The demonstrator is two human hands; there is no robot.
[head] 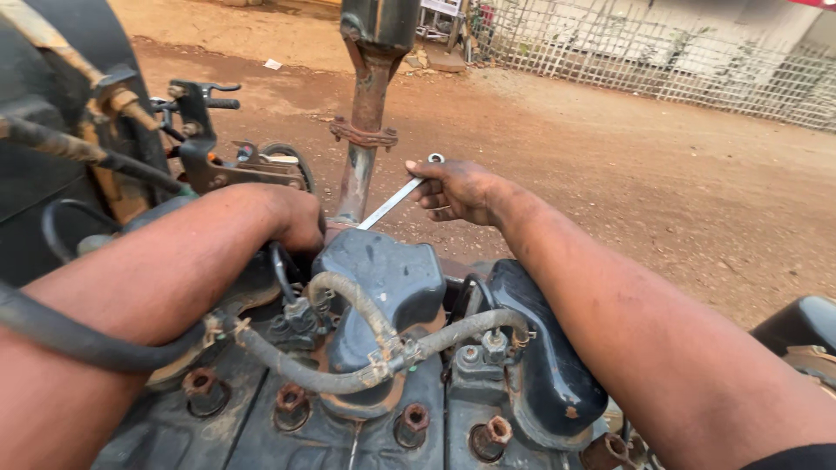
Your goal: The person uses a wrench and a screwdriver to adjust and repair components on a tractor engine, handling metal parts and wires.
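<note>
Dirt yard | one engine | right hand fingers clamped on one wrench | left hand fingers hidden, cannot tell

The head camera looks down and forward, close over the engine, facing a dirt yard.

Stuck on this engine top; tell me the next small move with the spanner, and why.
Probably swing the spanner handle a short arc. The right hand grips its ring end, its far end dips behind the dark engine cover beside the rusty pipe, and the left hand is pressed down there. The fastener itself is hidden.
</note>
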